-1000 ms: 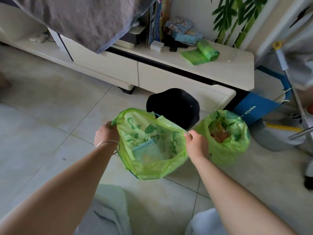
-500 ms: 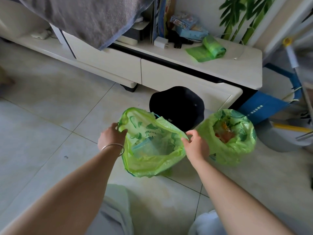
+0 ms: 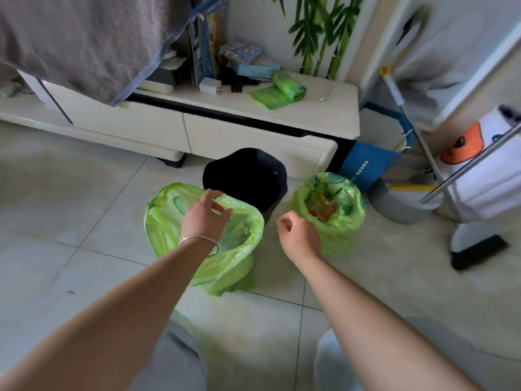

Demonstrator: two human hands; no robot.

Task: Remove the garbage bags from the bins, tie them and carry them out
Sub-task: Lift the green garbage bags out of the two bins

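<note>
Stood open-mouthed on the tiled floor: a green garbage bag [image 3: 225, 266], rim slack and crumpled, just in front of the empty black bin [image 3: 245, 179]. Sat to its right, near the bin: a second green bag [image 3: 338, 232], mouth partly gathered, with orange and red scraps inside.

Two bags are translucent lime green: the near bag [image 3: 169, 221] has darker green printing, and the far bag [image 3: 342, 230] shows orange and red inside. The bin [image 3: 245, 179] is black. The counter [image 3: 310, 114] is cream with a black stripe, the roll [image 3: 287, 87] green, the towel [image 3: 76, 38] grey with a blue edge.
</note>
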